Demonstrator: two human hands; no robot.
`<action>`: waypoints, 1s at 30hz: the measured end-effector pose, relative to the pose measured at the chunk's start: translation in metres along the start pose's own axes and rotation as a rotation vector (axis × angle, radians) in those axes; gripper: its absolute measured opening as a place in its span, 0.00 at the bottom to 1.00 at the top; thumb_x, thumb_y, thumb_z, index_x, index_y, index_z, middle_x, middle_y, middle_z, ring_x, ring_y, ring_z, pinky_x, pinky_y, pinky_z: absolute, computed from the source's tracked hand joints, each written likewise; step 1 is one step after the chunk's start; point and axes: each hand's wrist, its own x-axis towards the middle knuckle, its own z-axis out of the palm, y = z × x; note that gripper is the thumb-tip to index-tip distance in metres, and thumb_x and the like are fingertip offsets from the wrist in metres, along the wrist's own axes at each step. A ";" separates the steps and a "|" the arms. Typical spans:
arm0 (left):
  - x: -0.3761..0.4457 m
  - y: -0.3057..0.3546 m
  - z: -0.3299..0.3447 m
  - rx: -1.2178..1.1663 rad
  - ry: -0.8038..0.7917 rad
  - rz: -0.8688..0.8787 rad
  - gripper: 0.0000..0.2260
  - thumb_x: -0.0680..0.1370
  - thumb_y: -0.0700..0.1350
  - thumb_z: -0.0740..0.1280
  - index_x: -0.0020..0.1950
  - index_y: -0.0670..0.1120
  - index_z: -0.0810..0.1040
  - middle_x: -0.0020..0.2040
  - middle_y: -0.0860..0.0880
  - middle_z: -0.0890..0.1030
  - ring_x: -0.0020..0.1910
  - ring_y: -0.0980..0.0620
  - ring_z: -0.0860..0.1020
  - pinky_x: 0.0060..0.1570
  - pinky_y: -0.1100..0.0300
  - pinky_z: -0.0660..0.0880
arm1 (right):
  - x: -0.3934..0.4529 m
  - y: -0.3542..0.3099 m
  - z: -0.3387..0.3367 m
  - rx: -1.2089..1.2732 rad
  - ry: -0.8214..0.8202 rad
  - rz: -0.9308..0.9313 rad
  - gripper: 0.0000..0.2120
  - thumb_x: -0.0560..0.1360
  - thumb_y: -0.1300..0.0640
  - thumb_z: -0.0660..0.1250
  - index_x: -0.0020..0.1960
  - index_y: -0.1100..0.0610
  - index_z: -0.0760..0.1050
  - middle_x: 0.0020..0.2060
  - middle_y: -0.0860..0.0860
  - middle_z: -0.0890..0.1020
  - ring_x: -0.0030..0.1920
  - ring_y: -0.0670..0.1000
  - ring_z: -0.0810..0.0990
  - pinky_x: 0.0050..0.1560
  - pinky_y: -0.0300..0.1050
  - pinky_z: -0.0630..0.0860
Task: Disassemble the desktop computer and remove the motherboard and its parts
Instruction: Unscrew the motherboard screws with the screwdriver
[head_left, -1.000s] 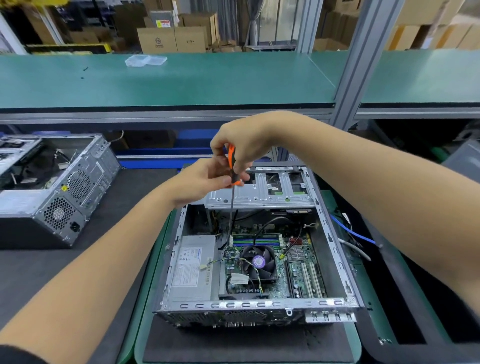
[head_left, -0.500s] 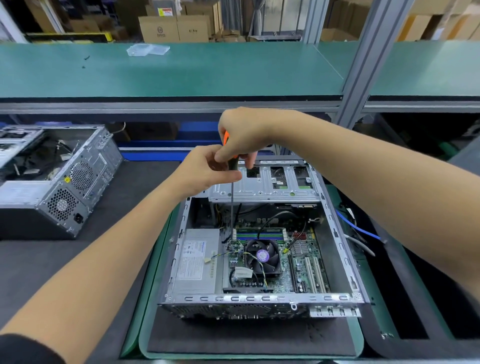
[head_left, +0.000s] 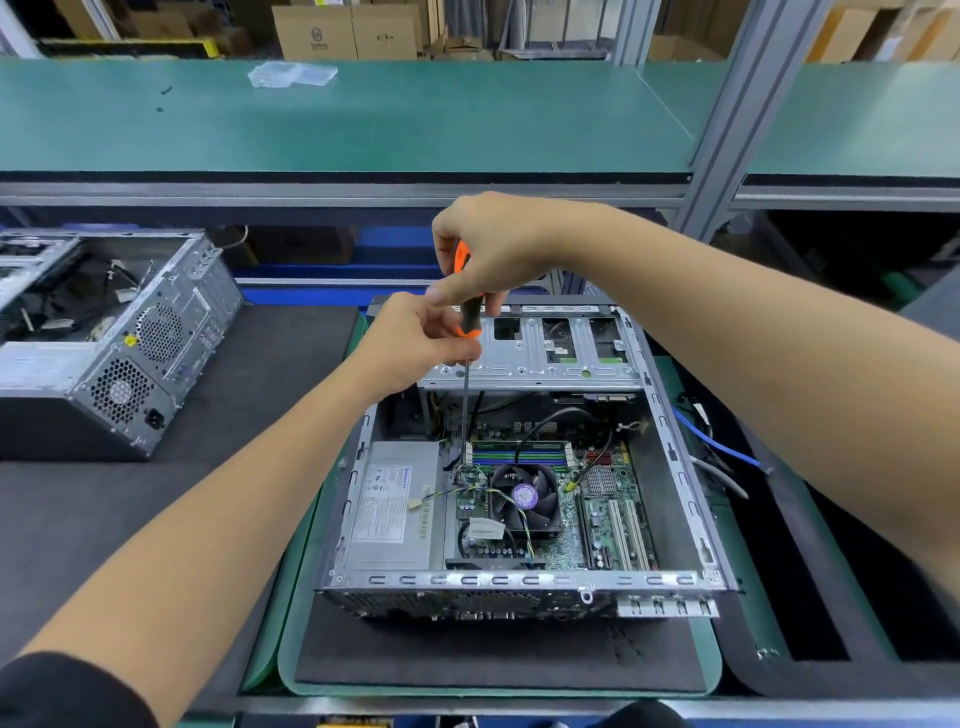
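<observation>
I am gripping the screwdriver (head_left: 469, 312) handle with my right hand (head_left: 493, 249) to turn it, while my left hand (head_left: 415, 343) pinches its lower end, steadying the tip on the motherboard (head_left: 597, 499), left of the fan (head_left: 524, 496).

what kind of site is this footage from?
Likely an electronics teardown or repair workshop inside a warehouse: green-matted workbench, two opened computer cases, stacked cardboard boxes behind.

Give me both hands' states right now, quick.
Left hand: holding the screwdriver at its lower handle.
Right hand: gripping the screwdriver's handle top.
</observation>
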 end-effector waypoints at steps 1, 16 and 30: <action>0.000 0.000 0.001 -0.006 0.010 -0.003 0.13 0.70 0.36 0.76 0.32 0.49 0.75 0.31 0.50 0.83 0.34 0.50 0.83 0.41 0.64 0.78 | 0.000 0.000 0.001 0.003 0.007 -0.002 0.16 0.74 0.42 0.69 0.48 0.55 0.73 0.39 0.48 0.82 0.28 0.44 0.83 0.37 0.41 0.75; -0.006 -0.019 0.005 0.159 -0.057 -0.108 0.08 0.72 0.35 0.73 0.37 0.47 0.83 0.34 0.48 0.84 0.35 0.53 0.83 0.42 0.64 0.79 | 0.004 0.001 0.011 0.145 0.204 -0.061 0.19 0.66 0.46 0.77 0.47 0.57 0.76 0.38 0.48 0.81 0.35 0.47 0.81 0.34 0.41 0.76; -0.005 -0.026 0.010 0.264 0.004 -0.071 0.14 0.69 0.49 0.78 0.31 0.43 0.79 0.29 0.50 0.82 0.26 0.60 0.76 0.30 0.70 0.71 | 0.003 -0.004 0.017 0.051 0.241 -0.031 0.20 0.70 0.46 0.72 0.51 0.62 0.76 0.43 0.54 0.82 0.40 0.52 0.79 0.33 0.40 0.71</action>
